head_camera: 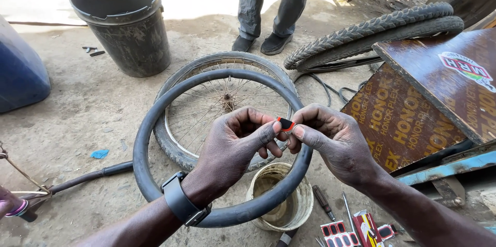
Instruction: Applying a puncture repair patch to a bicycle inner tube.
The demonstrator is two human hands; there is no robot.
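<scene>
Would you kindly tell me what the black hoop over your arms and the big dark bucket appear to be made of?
The black inner-tube hoop looks like matte rubber: smooth, seamless, evenly round. The big dark bucket seems plastic, dull and grimy, its rim chipped.

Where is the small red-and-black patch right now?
In the head view, the patch sits at centre frame, pinched between the fingertips of the left hand and right hand, just above the inner tube.

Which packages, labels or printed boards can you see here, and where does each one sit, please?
Patch cards: ground, bottom centre-right; red sheets with black oval patches.
Small packet: beside the cards; red, yellow and white.
Printed boards: right side, leaning; dark brown with yellow lettering.
Badge label: on the upper board; red and white.
</scene>
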